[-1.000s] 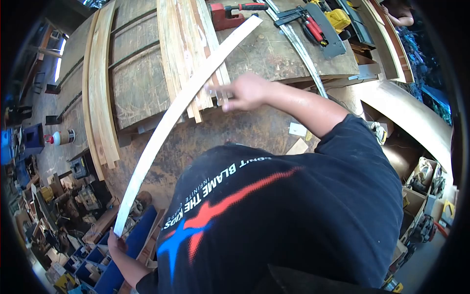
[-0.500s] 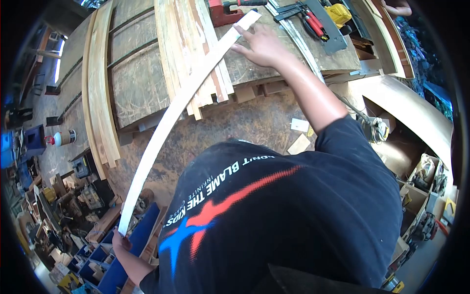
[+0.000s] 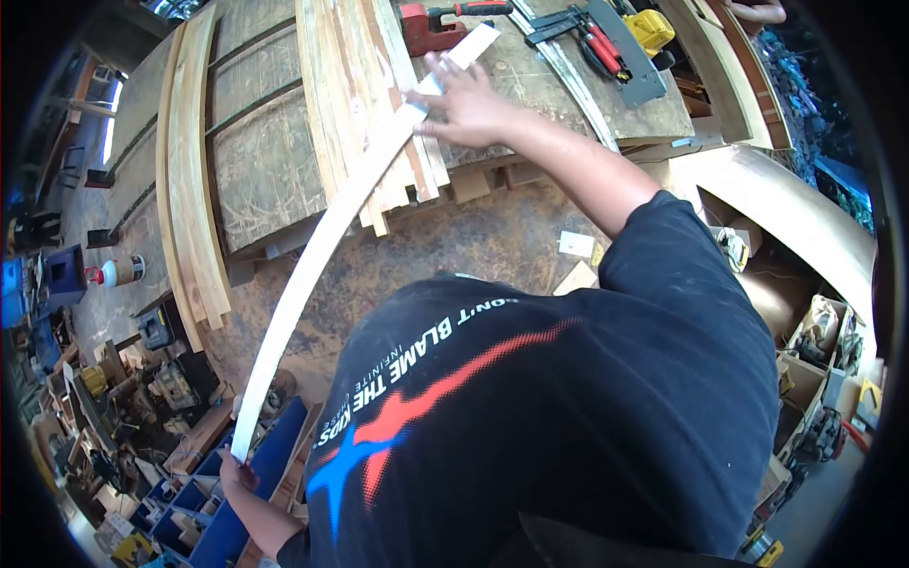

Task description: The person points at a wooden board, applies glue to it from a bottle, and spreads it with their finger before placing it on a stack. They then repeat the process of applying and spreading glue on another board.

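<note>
A long pale wooden strip (image 3: 312,256) reaches from low on the left side up to the workbench top, bowed by the wide lens. Its lower end is held by my left hand (image 3: 238,469), with the fingers closed around it. Near the far end, my right hand (image 3: 464,106) lies across the strip with its fingers spread. Under and beside the strip, several streaky boards (image 3: 346,95) lie side by side on the workbench (image 3: 270,170). Just past the strip's far end is a red clamp (image 3: 431,33).
On the bench's right lie a bar clamp (image 3: 559,24), red-handled pliers (image 3: 606,52) and a yellow tool (image 3: 650,33). More boards (image 3: 189,180) lie leftward. Blue bins (image 3: 199,511) stand low left, a bottle (image 3: 118,272) farther left. Another person's arm (image 3: 757,11) shows top right.
My right hand has slid back along the strip towards me, and its fingers now spread across the face. The left hand keeps its hold on the lower end.
</note>
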Tool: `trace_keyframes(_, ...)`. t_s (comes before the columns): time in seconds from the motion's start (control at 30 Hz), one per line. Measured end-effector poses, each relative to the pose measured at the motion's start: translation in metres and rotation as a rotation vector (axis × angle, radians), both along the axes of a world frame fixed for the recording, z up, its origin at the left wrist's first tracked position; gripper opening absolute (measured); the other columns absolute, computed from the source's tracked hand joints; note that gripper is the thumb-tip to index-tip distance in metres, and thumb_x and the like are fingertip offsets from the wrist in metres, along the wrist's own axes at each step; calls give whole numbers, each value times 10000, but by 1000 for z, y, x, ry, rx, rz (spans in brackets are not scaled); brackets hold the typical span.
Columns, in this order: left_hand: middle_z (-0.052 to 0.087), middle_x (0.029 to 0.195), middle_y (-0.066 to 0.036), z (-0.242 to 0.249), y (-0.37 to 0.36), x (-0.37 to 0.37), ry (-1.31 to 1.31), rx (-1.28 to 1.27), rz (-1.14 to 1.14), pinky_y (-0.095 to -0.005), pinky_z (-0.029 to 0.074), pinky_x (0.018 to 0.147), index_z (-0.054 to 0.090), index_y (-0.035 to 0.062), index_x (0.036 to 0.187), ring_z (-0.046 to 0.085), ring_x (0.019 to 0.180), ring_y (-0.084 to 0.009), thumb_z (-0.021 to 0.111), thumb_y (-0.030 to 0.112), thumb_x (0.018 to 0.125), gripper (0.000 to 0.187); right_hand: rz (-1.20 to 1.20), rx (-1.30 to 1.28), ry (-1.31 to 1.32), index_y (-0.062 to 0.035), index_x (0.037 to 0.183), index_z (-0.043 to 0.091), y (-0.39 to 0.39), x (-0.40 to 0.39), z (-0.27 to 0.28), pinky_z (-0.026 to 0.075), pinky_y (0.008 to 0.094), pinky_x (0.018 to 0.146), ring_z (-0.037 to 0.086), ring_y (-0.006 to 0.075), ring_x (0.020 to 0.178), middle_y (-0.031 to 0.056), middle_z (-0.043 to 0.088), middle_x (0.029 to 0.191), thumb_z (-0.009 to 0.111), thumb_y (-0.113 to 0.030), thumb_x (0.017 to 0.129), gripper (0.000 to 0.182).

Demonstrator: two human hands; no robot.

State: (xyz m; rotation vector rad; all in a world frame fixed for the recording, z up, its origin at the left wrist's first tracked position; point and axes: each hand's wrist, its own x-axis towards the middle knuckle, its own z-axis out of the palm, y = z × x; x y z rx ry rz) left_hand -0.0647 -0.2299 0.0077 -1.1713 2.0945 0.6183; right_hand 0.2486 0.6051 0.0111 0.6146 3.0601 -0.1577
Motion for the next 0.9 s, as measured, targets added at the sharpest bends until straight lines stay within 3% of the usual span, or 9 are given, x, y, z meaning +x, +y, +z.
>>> trace_keyframes(0.13, 483, 731, 1, -1, -2, 5, -12, 20, 10, -424, 348, 688, 593, 186, 1006, 448, 648, -182, 523, 745, 936, 568, -508, 37, 13, -160, 1609, 381, 27, -14, -9, 25, 681, 1223, 41, 434, 1589, 319, 83, 1684, 303, -763, 995, 864)
trace_keyframes(0.23, 486, 724, -2, 0, 0, 3, -15, 33, -7, -421, 350, 677, 591, 186, 996, 448, 637, -180, 524, 746, 935, 568, -195, 54, -101, -184, 1619, 363, -18, -23, 2, 59, 692, 1211, 76, 462, 1581, 345, 126, 1668, 351, -702, 1016, 795)
trace_keyframes(0.27, 486, 720, -3, 1, 0, 5, -15, 32, -18, -420, 351, 673, 590, 187, 993, 448, 630, -179, 524, 746, 936, 566, -81, -55, -36, -160, 1612, 374, -32, -18, 10, 48, 688, 1213, 83, 460, 1581, 345, 150, 1664, 367, -680, 1021, 787)
trace_keyframes(0.4, 489, 709, -2, -3, -6, 10, 12, 49, -13, -419, 355, 658, 592, 191, 987, 444, 603, -182, 519, 751, 936, 567, -452, 31, 51, -156, 1592, 415, -20, -11, 18, 16, 689, 1212, 108, 456, 1579, 338, 189, 1657, 385, -690, 1010, 790)
trace_keyframes(0.53, 493, 699, 6, -8, -5, 8, -13, 54, -59, -414, 362, 655, 592, 196, 978, 442, 596, -184, 505, 753, 942, 565, -18, -16, -89, -169, 1611, 379, -73, -14, 14, 11, 699, 1206, 104, 435, 1585, 341, 170, 1660, 378, -701, 1004, 807)
trace_keyframes(0.63, 491, 694, 15, 5, 1, 8, -15, 35, -91, -407, 380, 677, 596, 192, 967, 444, 610, -181, 490, 756, 947, 575, -60, -50, -89, -155, 1633, 313, -84, -16, 19, 3, 688, 1222, 42, 416, 1594, 267, 101, 1702, 351, -722, 997, 853)
trace_keyframes(0.77, 502, 736, 11, -2, -2, 13, -46, 33, -60, -405, 381, 696, 598, 187, 982, 452, 639, -179, 487, 769, 937, 594, -446, -8, 2, -155, 1625, 341, -54, -25, -12, 7, 683, 1220, 72, 447, 1584, 322, 130, 1677, 360, -725, 1000, 845)
trace_keyframes(0.8, 502, 741, 11, -4, -2, 13, -54, 22, -73, -404, 378, 693, 599, 189, 985, 451, 641, -177, 486, 771, 935, 595, -304, -12, -98, -146, 1622, 346, -68, -28, 7, 31, 687, 1219, 69, 453, 1583, 303, 135, 1684, 366, -732, 995, 859)
trace_keyframes(0.9, 494, 726, 19, -9, -3, 14, -56, 32, -49, -396, 362, 674, 608, 216, 988, 439, 638, -177, 482, 769, 935, 570, 100, -91, -47, -131, 1617, 354, -108, -26, 24, 40, 690, 1218, 76, 458, 1580, 291, 148, 1686, 363, -740, 991, 873)
